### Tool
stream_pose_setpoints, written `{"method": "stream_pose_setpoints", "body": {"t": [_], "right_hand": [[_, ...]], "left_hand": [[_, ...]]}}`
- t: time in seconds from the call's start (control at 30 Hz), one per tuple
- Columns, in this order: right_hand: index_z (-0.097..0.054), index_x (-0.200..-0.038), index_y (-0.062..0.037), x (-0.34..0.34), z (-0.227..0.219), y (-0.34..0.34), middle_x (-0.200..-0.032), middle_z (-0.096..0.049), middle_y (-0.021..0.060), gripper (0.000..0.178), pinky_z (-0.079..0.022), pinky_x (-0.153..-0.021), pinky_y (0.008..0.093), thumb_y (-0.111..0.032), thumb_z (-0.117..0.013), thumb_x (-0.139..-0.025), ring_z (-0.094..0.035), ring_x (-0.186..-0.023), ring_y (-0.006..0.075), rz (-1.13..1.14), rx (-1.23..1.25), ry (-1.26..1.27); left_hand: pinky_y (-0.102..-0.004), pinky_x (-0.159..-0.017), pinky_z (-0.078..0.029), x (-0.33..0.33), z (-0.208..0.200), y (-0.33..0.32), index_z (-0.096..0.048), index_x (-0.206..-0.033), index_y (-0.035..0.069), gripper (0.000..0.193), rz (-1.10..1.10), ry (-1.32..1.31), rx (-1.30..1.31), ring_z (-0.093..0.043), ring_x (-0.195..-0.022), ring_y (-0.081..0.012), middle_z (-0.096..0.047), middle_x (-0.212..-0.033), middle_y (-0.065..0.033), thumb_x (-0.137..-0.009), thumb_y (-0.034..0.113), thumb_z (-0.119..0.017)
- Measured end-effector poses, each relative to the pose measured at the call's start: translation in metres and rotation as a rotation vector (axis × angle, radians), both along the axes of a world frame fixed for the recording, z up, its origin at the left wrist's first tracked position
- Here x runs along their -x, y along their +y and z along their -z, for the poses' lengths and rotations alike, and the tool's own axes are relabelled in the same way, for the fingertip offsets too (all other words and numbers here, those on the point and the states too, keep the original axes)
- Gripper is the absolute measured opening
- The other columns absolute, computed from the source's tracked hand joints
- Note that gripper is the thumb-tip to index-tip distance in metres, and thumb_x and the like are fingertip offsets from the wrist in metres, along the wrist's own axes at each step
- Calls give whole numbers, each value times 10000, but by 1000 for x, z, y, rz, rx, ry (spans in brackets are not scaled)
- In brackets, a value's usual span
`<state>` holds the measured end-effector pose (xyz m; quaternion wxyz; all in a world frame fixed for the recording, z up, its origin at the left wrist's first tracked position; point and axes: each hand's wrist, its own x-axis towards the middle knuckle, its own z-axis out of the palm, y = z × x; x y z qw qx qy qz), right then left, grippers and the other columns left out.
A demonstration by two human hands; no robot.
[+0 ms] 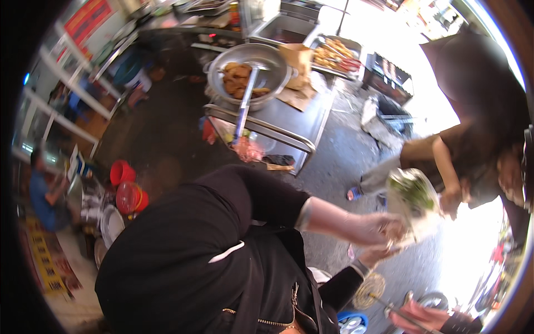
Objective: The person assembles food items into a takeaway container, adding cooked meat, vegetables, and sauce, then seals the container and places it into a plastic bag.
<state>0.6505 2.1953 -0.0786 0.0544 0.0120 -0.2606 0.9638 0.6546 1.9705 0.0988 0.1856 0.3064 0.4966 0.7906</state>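
My left hand point(371, 229), in a thin clear glove, stretches out to the right with its fingers closed on the lower end of a clear plastic bag point(416, 201). Leafy greens point(413, 190) show through the bag. Just below, my right hand point(376, 255) reaches toward the same end; its fingers are blurred, and whether they grip the bag cannot be made out. Another person's hand point(449, 200) is close against the bag's far side.
A metal cart point(305, 119) carries a large pot point(218, 60) of browned food with tongs across it. Behind stand a food tray point(334, 54) and a grill box point(389, 78). A person point(473, 122) stands at right. Another person's hand point(420, 317) holds a thin rod, lower right.
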Motion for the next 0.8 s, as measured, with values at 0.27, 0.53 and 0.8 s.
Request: {"method": "stream_pose_setpoints", "body": {"t": [0.27,0.53,0.8], "right_hand": [[-602,-873,-108,-66,145,-12,-848,-612,43,301,-508,-781,355,-389,-521,-945,-601,-834,207,-32,-252,-345],[-623,-785,-68,-152,273,-349,-625,-592,30,256,-497,-575,369,-296,-555,-878,-603,-610,203,-1007,-1442,-604],[-698,-1060,-41,-60,199,-682,-723,-666,95,276,-494,-537,302,-256,-604,-916,-616,-578,179,-1168,-1516,-119]], "left_hand": [[-280,-681,-492,-102,-42,-313,-603,-1211,51,313,-192,89,380,-602,-789,-117,-669,-1027,-53,-900,81,-585],[-191,-540,-368,-251,22,-586,-631,-988,53,106,-1026,-594,69,-427,-613,-15,-513,-745,55,-958,150,-600],[-191,-423,-189,-315,57,-783,-568,-873,80,273,-1327,-571,-269,-251,-462,3,-329,-568,98,-1035,290,-504]]}}
